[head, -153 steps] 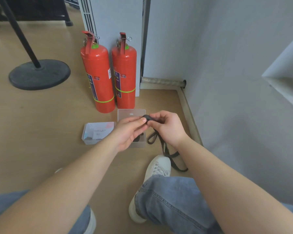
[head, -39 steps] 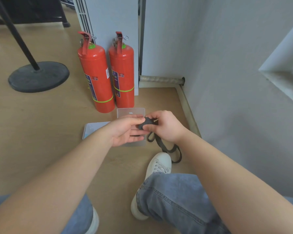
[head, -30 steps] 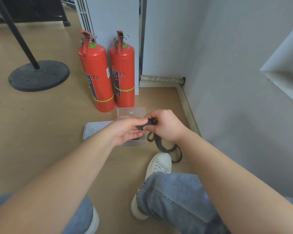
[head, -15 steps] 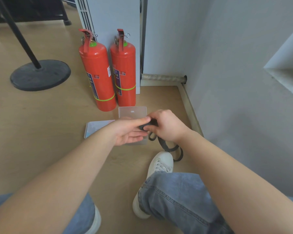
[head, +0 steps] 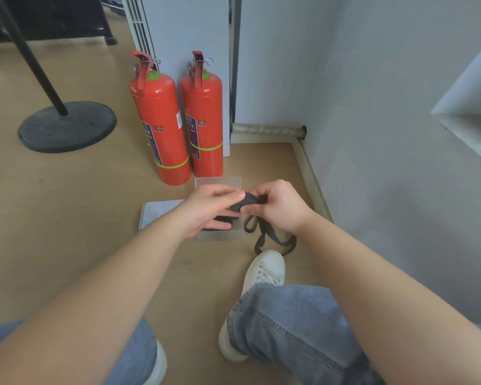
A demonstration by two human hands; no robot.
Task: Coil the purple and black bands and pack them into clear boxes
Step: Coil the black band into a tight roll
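A black band (head: 245,202) is partly rolled into a small coil that both hands pinch above an open clear box (head: 218,182) on the floor. My left hand (head: 208,209) holds the coil from the left, my right hand (head: 278,208) from the right. The band's loose tail (head: 272,237) hangs down and lies looped on the floor by my white shoe. Something dark lies inside the box under my left hand. A second clear box (head: 156,212) with a printed card sits to the left. No purple band shows.
Two red fire extinguishers (head: 161,126) stand just behind the boxes against a white unit. A black round stand base (head: 67,126) lies at the far left. The wall and skirting (head: 311,176) run close on the right. My white shoe (head: 264,270) rests near the band's tail.
The coil has grown as both hands kept rolling it, and the loose tail on the floor has become shorter and drawn closer to the hands. The boxes stayed put.
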